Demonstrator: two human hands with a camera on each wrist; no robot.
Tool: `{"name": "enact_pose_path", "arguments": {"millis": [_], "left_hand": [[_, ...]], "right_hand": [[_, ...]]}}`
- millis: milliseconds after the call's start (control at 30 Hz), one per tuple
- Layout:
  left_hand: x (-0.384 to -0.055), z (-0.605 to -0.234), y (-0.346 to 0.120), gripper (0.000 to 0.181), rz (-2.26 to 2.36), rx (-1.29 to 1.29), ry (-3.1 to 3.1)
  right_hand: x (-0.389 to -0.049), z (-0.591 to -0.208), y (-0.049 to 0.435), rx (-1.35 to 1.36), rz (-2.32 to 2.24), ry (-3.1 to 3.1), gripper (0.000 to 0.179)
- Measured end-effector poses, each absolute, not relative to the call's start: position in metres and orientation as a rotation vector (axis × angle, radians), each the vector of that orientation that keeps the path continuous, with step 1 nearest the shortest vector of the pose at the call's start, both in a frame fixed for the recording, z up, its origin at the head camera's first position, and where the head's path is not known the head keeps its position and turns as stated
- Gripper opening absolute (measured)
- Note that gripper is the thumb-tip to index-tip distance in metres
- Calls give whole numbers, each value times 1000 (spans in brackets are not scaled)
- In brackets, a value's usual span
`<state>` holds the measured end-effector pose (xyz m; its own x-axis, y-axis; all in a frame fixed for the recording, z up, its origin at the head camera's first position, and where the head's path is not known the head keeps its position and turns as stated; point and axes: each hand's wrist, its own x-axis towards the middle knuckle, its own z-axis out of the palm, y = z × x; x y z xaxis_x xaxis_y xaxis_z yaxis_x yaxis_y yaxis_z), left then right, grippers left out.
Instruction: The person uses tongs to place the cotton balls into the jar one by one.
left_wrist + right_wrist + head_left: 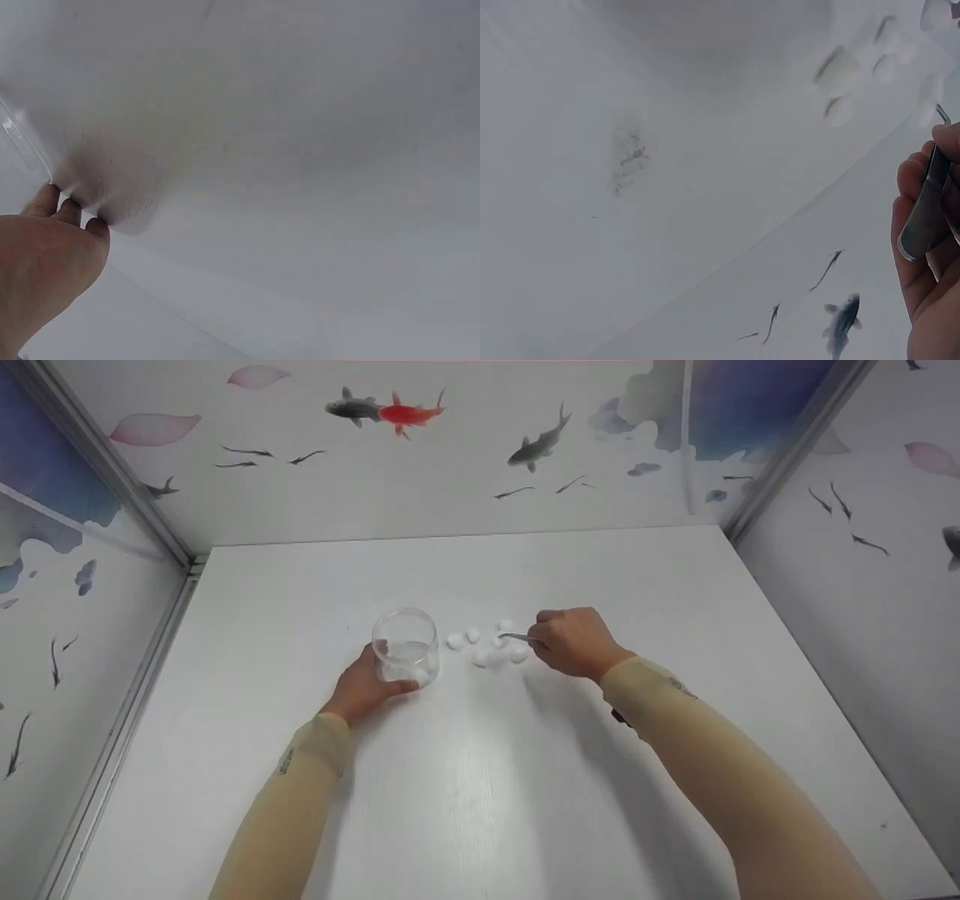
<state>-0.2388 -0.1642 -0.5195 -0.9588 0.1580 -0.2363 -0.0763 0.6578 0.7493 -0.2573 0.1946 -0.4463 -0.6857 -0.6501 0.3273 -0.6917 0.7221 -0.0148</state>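
Note:
My left hand (364,686) grips a clear round jar (436,649) from its left side, thumb along the front. Low inside the jar shows something whitish, like a cotton ball. In the left wrist view, fingertips of the left hand (52,247) touch the jar's edge (26,139). To the right of the jar lie several white cotton balls (454,642). My right hand (576,641) holds metal tweezers (517,637), tips pointing left at a cotton ball (499,642). The right wrist view shows the tweezers (922,214) between thumb and fingers, tips at a cotton ball (930,91).
Both hands work over a white tabletop (465,795). Behind it stands a white panel (450,495) printed with fish, and side panels (862,585) enclose the left and right.

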Motion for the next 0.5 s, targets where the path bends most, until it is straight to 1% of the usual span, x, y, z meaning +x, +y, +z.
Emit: {"name": "enact_pose_path", "arguments": {"millis": [267, 500], "left_hand": [[-240, -522, -167, 112, 1175, 67, 2608], [-240, -521, -163, 113, 1187, 52, 2601]], "right_hand": [[-265, -423, 151, 1075, 193, -2553, 14], [-265, -416, 112, 1098, 222, -2476, 13]]}}
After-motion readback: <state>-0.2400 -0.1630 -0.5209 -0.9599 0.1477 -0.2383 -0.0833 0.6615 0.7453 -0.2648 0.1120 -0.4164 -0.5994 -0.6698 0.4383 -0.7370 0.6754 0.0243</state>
